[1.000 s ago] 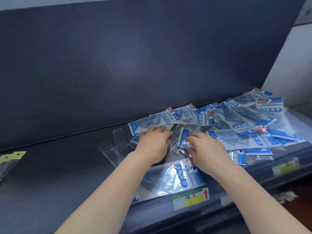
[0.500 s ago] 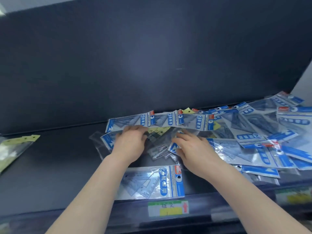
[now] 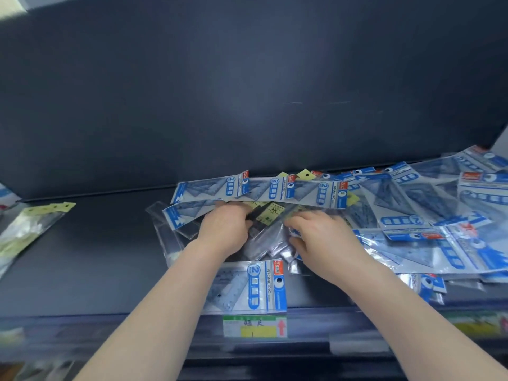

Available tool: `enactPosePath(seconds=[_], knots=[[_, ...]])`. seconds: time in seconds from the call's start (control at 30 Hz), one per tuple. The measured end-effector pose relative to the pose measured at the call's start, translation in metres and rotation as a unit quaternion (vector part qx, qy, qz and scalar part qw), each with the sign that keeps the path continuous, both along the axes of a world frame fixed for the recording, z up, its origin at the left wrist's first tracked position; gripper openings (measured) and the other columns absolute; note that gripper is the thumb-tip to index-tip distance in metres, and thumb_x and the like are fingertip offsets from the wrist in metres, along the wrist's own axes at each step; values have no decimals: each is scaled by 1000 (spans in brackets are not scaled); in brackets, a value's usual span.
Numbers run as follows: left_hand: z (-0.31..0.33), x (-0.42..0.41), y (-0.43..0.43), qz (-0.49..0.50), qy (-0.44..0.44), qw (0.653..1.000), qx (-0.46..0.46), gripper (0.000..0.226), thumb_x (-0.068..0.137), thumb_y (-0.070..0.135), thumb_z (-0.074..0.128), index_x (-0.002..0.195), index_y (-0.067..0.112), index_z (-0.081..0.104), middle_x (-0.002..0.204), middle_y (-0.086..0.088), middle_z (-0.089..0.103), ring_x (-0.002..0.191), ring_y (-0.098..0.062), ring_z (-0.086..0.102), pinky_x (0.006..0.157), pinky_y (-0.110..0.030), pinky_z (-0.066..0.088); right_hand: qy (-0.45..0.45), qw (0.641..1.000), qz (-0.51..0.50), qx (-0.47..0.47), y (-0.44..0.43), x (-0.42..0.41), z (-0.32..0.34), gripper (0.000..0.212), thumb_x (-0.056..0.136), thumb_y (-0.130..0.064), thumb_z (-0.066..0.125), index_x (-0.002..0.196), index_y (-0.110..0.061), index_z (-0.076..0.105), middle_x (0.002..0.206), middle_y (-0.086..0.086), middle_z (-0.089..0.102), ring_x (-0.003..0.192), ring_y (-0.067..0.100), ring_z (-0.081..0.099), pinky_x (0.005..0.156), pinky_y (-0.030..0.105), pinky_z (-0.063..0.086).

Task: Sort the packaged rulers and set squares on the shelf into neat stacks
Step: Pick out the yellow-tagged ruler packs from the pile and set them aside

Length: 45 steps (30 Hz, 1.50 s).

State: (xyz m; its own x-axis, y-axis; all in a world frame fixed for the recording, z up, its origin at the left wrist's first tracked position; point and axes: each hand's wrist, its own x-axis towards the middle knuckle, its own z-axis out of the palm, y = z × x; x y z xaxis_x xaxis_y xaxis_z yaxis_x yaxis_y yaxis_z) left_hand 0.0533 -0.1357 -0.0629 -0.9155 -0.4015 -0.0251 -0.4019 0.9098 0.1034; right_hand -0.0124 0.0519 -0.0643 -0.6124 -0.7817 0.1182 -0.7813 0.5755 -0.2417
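Head view showed both hands at mid-shelf [image 3: 96, 257]. The left hand [image 3: 224, 229] had its fingers curled around clear ruler packets [image 3: 268, 235], and the right hand [image 3: 321, 237] pinched the same heap between bent fingers and thumb. Three blue set-square packets [image 3: 275, 188] lay in a row along the back edge. A loose pile [image 3: 412, 215] covered the right end, and a single packet [image 3: 264, 287] lay at the front edge.

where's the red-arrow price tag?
Head view, lower centre: the price tag sits on the shelf's front rail, directly below the lone GEOMETRIC pack at the front edge.
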Motion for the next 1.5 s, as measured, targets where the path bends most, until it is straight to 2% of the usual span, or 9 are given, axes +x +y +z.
enactPosePath(seconds=[0.27, 0.63, 0.97, 1.07, 1.13, 1.2, 1.3, 1.37, 1.5], knots=[[7, -8, -8, 72, -25, 997, -21, 32, 87, 36, 66, 110, 15, 59, 107, -6, 64, 98, -28, 60, 69, -34, 42, 5, 1000, -1, -1, -1, -1, -6, 27, 97, -31, 43, 120, -33, 58, 127, -11, 57, 116, 19, 51, 93, 36, 38], [28, 9, -48, 131, -112, 970, 173, 30, 76, 30, 76, 95, 12, 61, 90, -5, 66, 77, -19, 59, 63, -28, 46, 22, 998, -59, 16, -20, 4, 3, 26, 96, -32, 43, 116, -31, 60, 118, -8, 60, 109, 20, 54, 82, 33, 40], [45, 46, -77, 90, 47, 951, 293, 13, 89, 21, 63, 82, 19, 73, 85, 6, 70, 80, -14, 61, 77, -30, 48, -32, 997, -57, -37, -59, 34, 10, 24, 96, -36, 46, 103, -30, 68, 100, -11, 68, 98, 17, 57, 79, 32, 47], [51, 52, -59, 40, 67, 906, 415, 15, 90, 18, 63, 80, 15, 72, 78, 3, 69, 74, -13, 57, 77, -30, 44, -221, 964, -87, -118, -67, 42, 15, 41, 96, -49, 43, 85, -20, 70, 78, -7, 70, 75, 11, 63, 70, 33, 52], [49, 48, -44, -13, 40, 890, 454, 16, 91, 24, 63, 82, 16, 73, 83, 1, 74, 77, -18, 63, 80, -36, 49, -390, 883, -115, -236, -72, 50, 19, 34, 96, -40, 47, 84, -18, 70, 79, -6, 72, 68, 5, 64, 65, 28, 49], [42, 39, -35, -38, 6, 915, 402, 23, 93, 34, 59, 85, 18, 74, 87, 0, 76, 87, -23, 69, 83, -38, 53, -406, 849, -160, -297, -71, 49, 18, 22, 94, -29, 50, 88, -18, 68, 83, -5, 73, 74, 6, 66, 65, 31, 50], [25, 22, -36, -24, -33, 994, 100, 24, 92, 36, 56, 90, 17, 70, 93, -3, 71, 86, -27, 64, 68, -35, 49, -340, 860, -229, -304, -53, 40, 13, 15, 92, -27, 53, 93, -19, 65, 85, -4, 73, 78, 13, 67, 68, 36, 53], [15, 17, -36, -9, -43, 999, -17, 23, 89, 36, 60, 95, 14, 61, 100, -4, 65, 88, -28, 60, 66, -34, 43, -320, 862, -247, -306, -38, 36, 15, 10, 92, -25, 56, 96, -24, 65, 90, -7, 71, 80, 9, 64, 65, 29, 49], [16, 8, -33, -22, -67, 996, 56, 31, 83, 37, 69, 79, 13, 49, 86, -9, 61, 85, -28, 60, 62, -30, 40, -305, 861, -277, -299, -21, 34, 13, 15, 90, -27, 57, 104, -27, 62, 96, -9, 70, 89, 11, 65, 80, 35, 52]])
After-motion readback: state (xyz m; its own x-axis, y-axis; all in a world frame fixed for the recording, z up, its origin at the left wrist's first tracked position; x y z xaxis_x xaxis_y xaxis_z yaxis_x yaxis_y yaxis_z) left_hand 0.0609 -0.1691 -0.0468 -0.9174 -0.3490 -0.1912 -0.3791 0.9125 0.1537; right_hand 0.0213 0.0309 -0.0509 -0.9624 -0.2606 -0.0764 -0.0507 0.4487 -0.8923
